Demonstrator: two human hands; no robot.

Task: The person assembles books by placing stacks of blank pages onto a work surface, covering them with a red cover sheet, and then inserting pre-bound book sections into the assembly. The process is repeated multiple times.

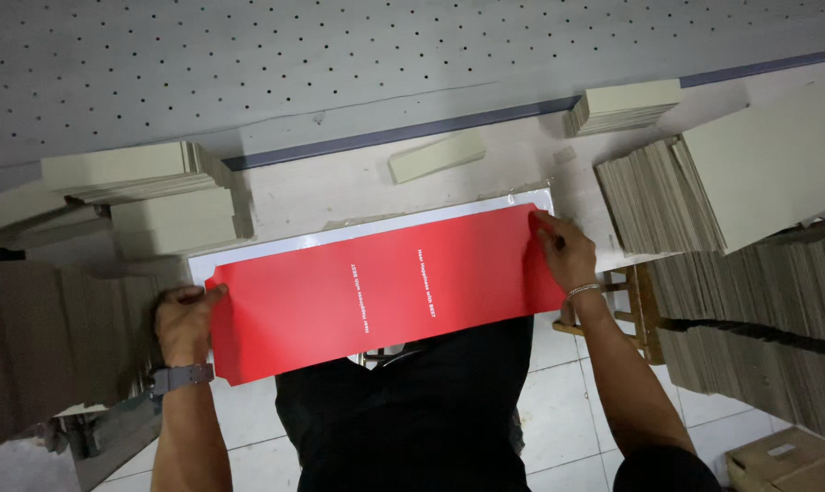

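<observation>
A long red sheet point(385, 287) with two lines of small white print lies across a white board point(276, 246) on the workbench. My left hand point(183, 319), with a grey watch on the wrist, grips the sheet's left end. My right hand point(565, 253), with a bracelet on the wrist, pinches the sheet's right end near its top corner. The sheet's near edge hangs over my dark clothing.
Stacks of pale grey card point(171, 196) sit at the left, more card stacks point(704, 182) at the right, one small stack point(622, 105) and a loose strip point(435, 157) behind. A perforated grey surface point(248, 55) lies beyond. Cardboard boxes point(786, 460) stand on the tiled floor.
</observation>
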